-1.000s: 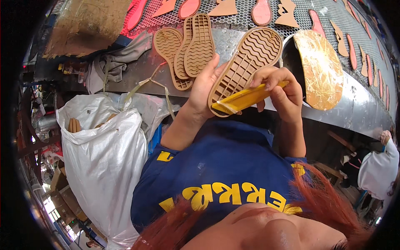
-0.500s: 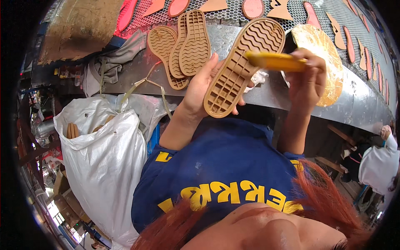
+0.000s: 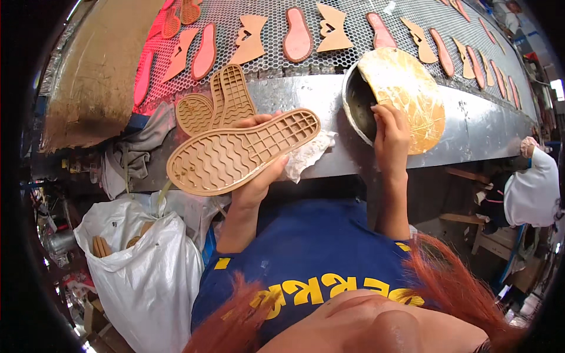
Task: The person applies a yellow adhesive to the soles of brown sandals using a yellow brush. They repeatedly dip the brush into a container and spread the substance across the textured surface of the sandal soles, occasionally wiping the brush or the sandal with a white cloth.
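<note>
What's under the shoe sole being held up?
The left hand is under the sole, showing past both its long edges. The sole covers the hand's middle, so I can't see the palm.

A white sack [image 3: 147,276] with brown pieces [image 3: 101,246] in its mouth stands near a crumpled grey cloth [image 3: 138,154] and a worn brown board [image 3: 97,76] on the left, while pink insoles [image 3: 297,36] and tan cut-outs [image 3: 250,47] lie spread along a metal mesh [image 3: 275,35] and another person in a white top [image 3: 532,188] is at the right.
</note>
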